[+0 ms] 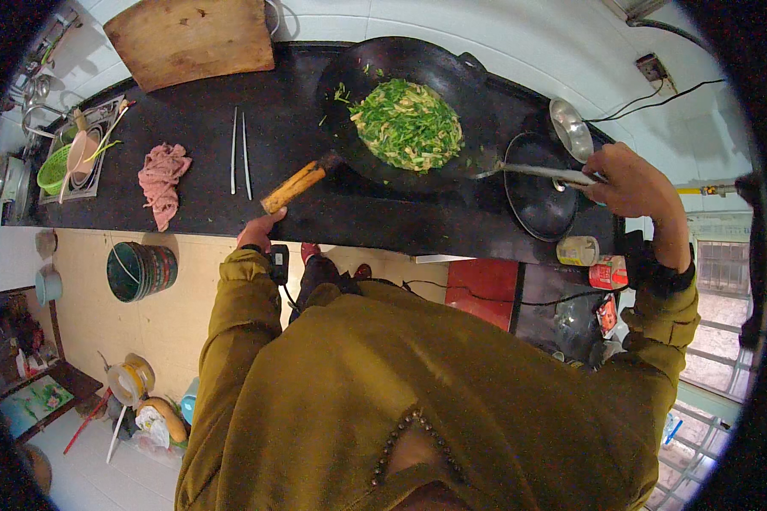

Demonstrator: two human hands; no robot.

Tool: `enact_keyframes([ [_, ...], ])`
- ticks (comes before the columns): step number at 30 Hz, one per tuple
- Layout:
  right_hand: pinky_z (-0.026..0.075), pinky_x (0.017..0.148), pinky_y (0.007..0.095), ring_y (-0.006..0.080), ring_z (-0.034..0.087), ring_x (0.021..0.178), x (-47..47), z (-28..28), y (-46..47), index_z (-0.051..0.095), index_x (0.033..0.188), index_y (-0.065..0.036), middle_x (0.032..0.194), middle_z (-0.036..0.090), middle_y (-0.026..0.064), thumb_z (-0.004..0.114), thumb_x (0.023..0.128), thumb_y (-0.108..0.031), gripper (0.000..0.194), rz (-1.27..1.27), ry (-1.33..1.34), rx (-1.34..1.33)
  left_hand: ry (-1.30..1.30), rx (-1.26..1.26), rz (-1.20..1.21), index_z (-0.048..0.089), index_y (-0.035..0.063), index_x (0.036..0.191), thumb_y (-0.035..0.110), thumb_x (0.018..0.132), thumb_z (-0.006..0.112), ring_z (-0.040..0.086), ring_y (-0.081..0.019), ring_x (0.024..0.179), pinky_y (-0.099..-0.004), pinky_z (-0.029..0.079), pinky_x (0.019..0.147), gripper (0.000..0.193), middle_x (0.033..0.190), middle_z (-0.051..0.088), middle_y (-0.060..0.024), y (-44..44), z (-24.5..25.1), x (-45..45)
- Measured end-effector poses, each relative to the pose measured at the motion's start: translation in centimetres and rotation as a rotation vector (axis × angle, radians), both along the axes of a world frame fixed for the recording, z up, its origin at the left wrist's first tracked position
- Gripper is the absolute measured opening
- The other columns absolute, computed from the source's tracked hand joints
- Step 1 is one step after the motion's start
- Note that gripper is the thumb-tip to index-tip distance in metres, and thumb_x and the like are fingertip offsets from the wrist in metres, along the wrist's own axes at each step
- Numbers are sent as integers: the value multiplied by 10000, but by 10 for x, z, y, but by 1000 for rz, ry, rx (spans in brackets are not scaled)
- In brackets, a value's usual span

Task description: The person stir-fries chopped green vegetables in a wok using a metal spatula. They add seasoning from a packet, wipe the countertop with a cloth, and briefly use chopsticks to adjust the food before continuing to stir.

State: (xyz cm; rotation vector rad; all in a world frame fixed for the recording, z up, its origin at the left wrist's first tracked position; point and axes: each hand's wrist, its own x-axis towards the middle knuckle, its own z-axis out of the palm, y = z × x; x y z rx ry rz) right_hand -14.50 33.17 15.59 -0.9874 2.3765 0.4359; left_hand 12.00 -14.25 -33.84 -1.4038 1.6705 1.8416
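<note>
A black wok [415, 57] holds a heap of chopped green vegetables with pale yellowish pieces [409, 128]. My right hand [633, 182] grips the long metal handle of a wok spatula [530, 171], whose blade end lies at the wok's right rim. Beneath that handle lies a round dark pan lid [530, 207]. At the counter's front edge, my left hand [262, 230] has a finger or thumb at the end of the wok's wooden handle [294, 186]; its other fingers are hidden from view.
Left on the dark counter [204, 128] lie two chopsticks [234, 153] and a pink cloth [164, 182]. A wooden cutting board [192, 41] leans at the back, with a sink [96, 182] far left. A metal bowl [570, 129] and a jar [578, 250] stand right; a bucket [142, 271] is on the floor.
</note>
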Motion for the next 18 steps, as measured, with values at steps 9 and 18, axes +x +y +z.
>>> enact_keyframes([
  [9, 501, 627, 363, 222, 631, 736, -36, -78, -54, 672, 1006, -18, 835, 656, 123, 676, 825, -176, 240, -21, -152, -490, 5, -5, -8, 637, 112, 1125, 358, 734, 803, 608, -216, 894, -381, 485, 699, 491, 1035, 652, -51, 0, -3, 0],
  [18, 453, 526, 300, 139, 568, 579, -9, -16, -42, 678, 1023, 13, 668, 618, 77, 656, 806, -57, 230, -204, -144, -402, 3, -18, -22, 636, 120, 1128, 367, 725, 810, 599, -213, 906, -379, 476, 715, 504, 1045, 646, -46, 2, -9, 0],
])
